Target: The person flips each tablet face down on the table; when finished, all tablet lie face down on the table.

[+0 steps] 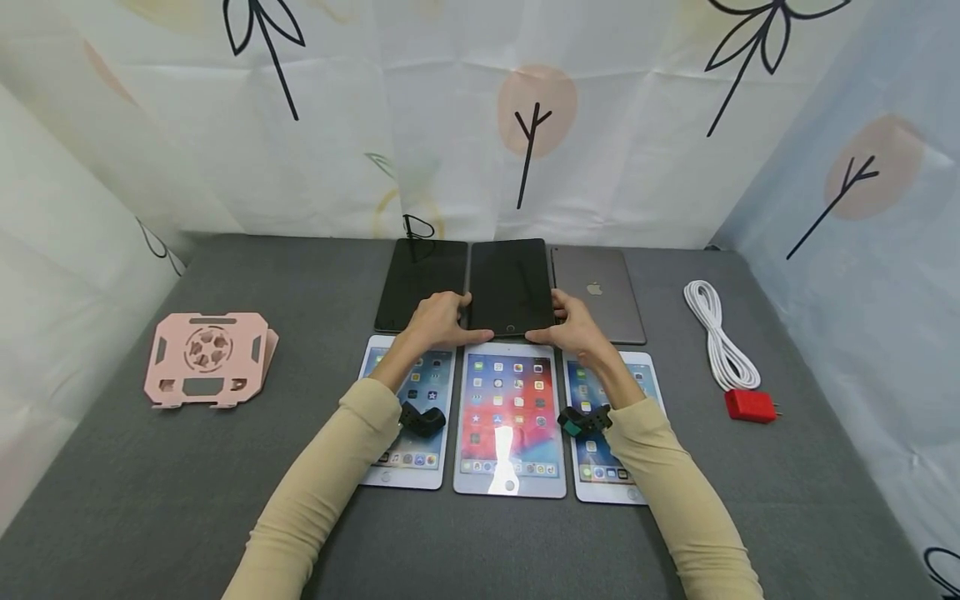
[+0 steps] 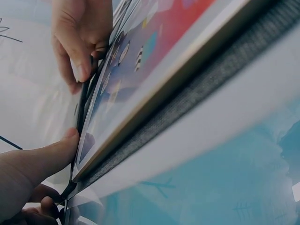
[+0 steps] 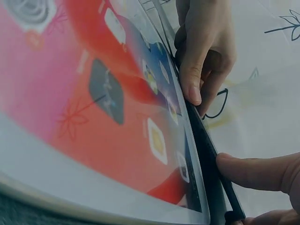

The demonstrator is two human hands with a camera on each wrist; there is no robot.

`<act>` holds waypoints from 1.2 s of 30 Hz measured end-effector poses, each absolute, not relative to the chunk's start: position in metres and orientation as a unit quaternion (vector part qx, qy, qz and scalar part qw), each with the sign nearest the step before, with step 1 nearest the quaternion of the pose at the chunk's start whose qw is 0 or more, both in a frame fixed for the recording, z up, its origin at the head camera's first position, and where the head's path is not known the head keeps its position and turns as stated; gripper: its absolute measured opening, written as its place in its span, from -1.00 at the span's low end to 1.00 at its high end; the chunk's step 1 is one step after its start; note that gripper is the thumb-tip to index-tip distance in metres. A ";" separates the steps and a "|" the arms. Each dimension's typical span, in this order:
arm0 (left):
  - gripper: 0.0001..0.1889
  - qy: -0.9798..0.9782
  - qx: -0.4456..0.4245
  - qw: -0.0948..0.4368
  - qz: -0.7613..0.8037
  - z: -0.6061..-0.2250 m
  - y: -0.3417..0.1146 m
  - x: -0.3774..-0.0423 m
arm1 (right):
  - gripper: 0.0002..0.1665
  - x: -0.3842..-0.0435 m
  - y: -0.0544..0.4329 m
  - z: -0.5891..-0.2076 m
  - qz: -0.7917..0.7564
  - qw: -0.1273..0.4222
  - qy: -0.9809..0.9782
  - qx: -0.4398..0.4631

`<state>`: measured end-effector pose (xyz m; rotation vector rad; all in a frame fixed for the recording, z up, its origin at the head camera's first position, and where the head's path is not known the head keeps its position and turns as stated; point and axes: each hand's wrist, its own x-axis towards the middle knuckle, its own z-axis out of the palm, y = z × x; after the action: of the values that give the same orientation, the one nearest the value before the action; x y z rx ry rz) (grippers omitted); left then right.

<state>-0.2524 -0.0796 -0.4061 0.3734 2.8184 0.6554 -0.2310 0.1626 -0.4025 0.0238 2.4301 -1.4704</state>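
Both hands hold the black-screened tablet point(image 1: 510, 283) in the middle of the back row. My left hand point(image 1: 438, 323) grips its near left corner, and my right hand point(image 1: 572, 327) grips the near right one. In each hand the thumb lies along the front edge while the other fingers curl at the side. Right below that edge is a white tablet point(image 1: 510, 417) with a lit home screen. In the wrist views, the held tablet's near edge point(image 3: 229, 187) sits slightly raised, with fingers partly hidden underneath or behind it.
Another dark tablet point(image 1: 423, 279) lies left of the held one, a grey tablet point(image 1: 596, 287) face down to its right. White tablets point(image 1: 405, 477) point(image 1: 611, 493) lie under the forearms. Far left stands a pink bracket point(image 1: 176, 354); right are a coiled white cable point(image 1: 716, 333) and red charger point(image 1: 750, 406).
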 end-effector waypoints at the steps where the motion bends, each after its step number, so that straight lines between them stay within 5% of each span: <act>1: -0.04 0.959 0.128 0.112 0.225 -0.406 -0.080 -0.253 | 0.12 -0.231 0.163 -0.402 -0.521 0.149 0.841 0.002; 8: -0.27 0.956 0.133 0.108 0.239 -0.403 -0.074 -0.253 | 0.01 -0.228 0.162 -0.399 -0.560 0.134 0.817 -0.019; 14: -0.12 0.953 0.129 0.118 0.246 -0.400 -0.069 -0.252 | 0.03 -0.225 0.165 -0.393 -0.563 0.124 0.817 -0.018; 36: -0.19 0.928 0.153 0.140 0.309 -0.401 -0.052 -0.256 | 0.01 -0.216 0.178 -0.377 -0.556 0.077 0.826 -0.049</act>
<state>-0.2561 -0.0519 -0.4011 0.4411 2.6830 0.8921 -0.2162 0.1780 -0.3770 -0.1466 2.4761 -1.6653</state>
